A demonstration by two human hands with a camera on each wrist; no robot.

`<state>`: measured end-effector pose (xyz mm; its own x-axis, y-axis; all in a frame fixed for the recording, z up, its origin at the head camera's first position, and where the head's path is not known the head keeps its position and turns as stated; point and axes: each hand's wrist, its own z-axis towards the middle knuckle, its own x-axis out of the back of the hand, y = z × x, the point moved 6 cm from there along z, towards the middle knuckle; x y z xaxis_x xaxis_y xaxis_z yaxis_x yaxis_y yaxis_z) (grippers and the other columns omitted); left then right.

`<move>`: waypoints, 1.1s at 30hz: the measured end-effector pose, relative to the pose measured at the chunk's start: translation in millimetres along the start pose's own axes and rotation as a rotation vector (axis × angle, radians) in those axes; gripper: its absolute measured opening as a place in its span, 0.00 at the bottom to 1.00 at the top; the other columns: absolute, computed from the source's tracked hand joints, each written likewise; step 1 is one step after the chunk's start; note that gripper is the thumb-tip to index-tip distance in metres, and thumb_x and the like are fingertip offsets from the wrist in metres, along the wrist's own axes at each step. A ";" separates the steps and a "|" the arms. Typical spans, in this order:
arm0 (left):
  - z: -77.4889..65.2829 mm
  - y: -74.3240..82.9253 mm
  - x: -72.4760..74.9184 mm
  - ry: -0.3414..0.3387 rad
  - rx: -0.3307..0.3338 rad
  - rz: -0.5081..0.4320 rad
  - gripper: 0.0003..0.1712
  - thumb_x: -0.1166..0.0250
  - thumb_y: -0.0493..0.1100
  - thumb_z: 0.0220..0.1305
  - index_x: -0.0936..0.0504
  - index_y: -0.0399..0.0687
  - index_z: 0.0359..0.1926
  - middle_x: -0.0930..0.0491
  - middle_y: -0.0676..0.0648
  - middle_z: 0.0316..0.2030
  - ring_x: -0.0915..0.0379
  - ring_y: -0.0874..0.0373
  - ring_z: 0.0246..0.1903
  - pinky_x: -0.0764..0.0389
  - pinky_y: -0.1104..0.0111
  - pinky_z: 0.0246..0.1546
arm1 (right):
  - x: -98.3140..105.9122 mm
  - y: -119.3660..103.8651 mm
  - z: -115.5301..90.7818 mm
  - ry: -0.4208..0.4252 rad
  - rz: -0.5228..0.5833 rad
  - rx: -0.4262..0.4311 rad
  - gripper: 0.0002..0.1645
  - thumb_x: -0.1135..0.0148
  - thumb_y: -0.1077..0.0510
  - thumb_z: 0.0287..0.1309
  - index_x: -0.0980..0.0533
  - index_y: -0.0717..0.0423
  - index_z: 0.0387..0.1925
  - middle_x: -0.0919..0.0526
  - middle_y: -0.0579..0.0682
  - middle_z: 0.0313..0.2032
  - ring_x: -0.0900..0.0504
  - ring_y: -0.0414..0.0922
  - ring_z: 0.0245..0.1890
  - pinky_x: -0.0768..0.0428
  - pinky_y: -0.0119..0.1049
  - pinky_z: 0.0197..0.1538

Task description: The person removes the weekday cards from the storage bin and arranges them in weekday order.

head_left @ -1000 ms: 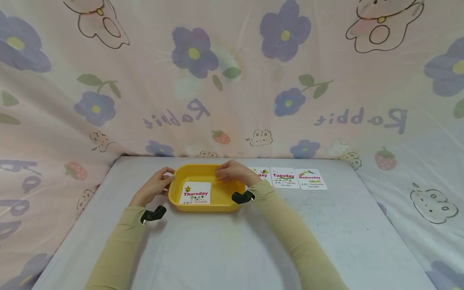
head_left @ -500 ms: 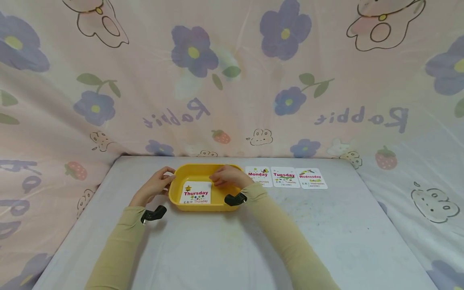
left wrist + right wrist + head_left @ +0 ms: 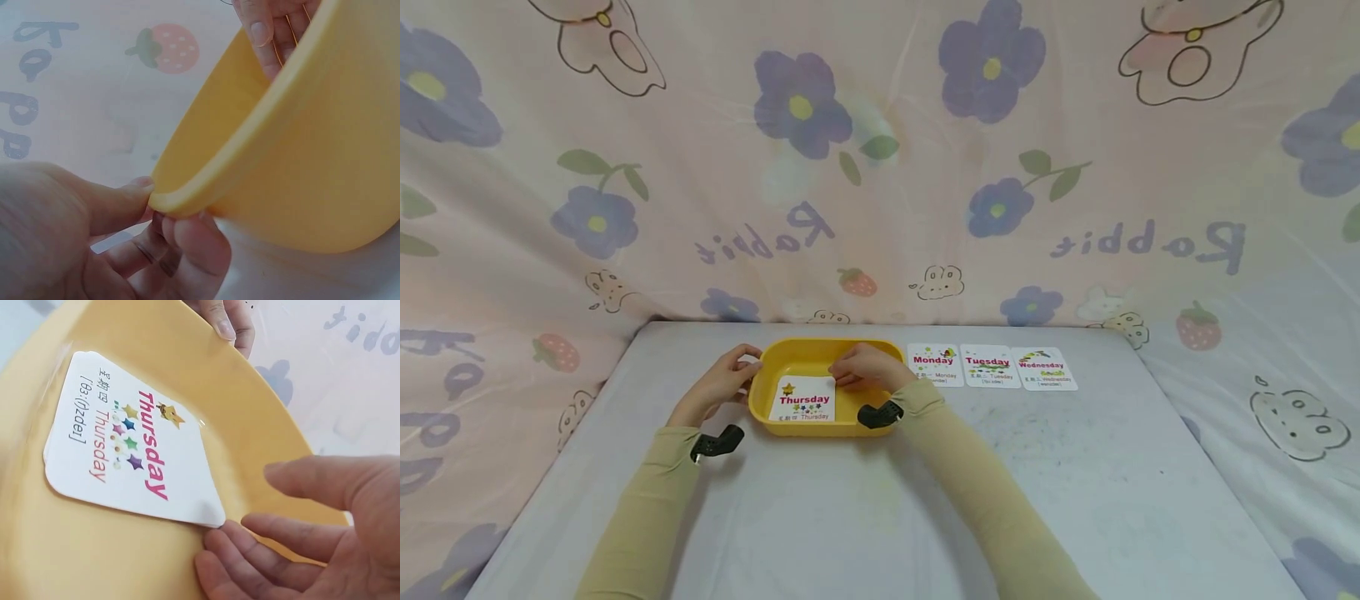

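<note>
A yellow plastic tray (image 3: 808, 429) stands on the table. Its left rim is pinched by my left hand (image 3: 718, 387), thumb on top and fingers below, as the left wrist view shows. Inside the tray lies a white Thursday card (image 3: 805, 400); a second edge shows under it in the right wrist view. My right hand (image 3: 868, 368) reaches into the tray from the right. Its fingertips (image 3: 215, 534) touch or nearly touch a corner of the card, and the thumb (image 3: 306, 481) is held apart from it.
To the right of the tray, a Monday card (image 3: 935, 365), a Tuesday card (image 3: 989, 367) and a Wednesday card (image 3: 1043, 369) lie in a row. A printed cloth (image 3: 880, 192) hangs behind the table (image 3: 820, 517).
My right hand has moved left and slightly down inside the tray to the Thursday card, uncovering the Monday card. The left hand keeps its hold on the rim.
</note>
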<state>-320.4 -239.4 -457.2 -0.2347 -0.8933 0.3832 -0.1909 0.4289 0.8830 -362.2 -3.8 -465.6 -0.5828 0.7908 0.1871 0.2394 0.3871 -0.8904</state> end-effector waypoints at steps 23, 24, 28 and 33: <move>-1.0 0.2 0.7 -0.004 -0.002 -0.008 0.19 0.52 0.43 0.75 0.39 0.42 0.62 0.26 0.38 0.36 0.29 0.52 0.30 0.21 0.66 0.28 | 1.7 -4.6 -5.9 -0.011 -0.078 0.018 0.14 0.37 0.70 0.56 0.22 0.66 0.46 0.19 0.55 0.39 0.17 0.49 0.34 0.19 0.37 0.42; -0.9 0.1 0.8 -0.004 -0.001 -0.007 0.19 0.52 0.43 0.75 0.39 0.43 0.62 0.26 0.38 0.37 0.29 0.52 0.30 0.21 0.66 0.28 | 2.5 -4.7 -6.2 -0.007 -0.074 0.017 0.15 0.37 0.70 0.56 0.22 0.66 0.47 0.19 0.56 0.40 0.17 0.49 0.34 0.19 0.37 0.43; 0.1 -0.8 1.2 -0.002 0.004 0.002 0.20 0.52 0.44 0.75 0.39 0.44 0.63 0.27 0.38 0.38 0.29 0.51 0.31 0.21 0.66 0.30 | 7.6 -4.7 -6.7 0.028 -0.092 0.017 0.16 0.38 0.69 0.57 0.23 0.66 0.49 0.19 0.56 0.40 0.18 0.49 0.34 0.19 0.37 0.43; 1.2 -0.9 0.5 -0.002 0.012 0.004 0.20 0.52 0.44 0.75 0.40 0.44 0.63 0.27 0.37 0.39 0.29 0.50 0.32 0.20 0.65 0.31 | 13.8 -5.9 -7.4 0.077 -0.112 0.029 0.17 0.40 0.69 0.58 0.24 0.66 0.51 0.20 0.56 0.41 0.19 0.48 0.34 0.20 0.38 0.44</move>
<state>-321.5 -240.1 -458.1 -0.2377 -0.8913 0.3860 -0.2013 0.4340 0.8781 -366.0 8.3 -454.7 -0.5434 0.7775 0.3165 0.1527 0.4624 -0.8734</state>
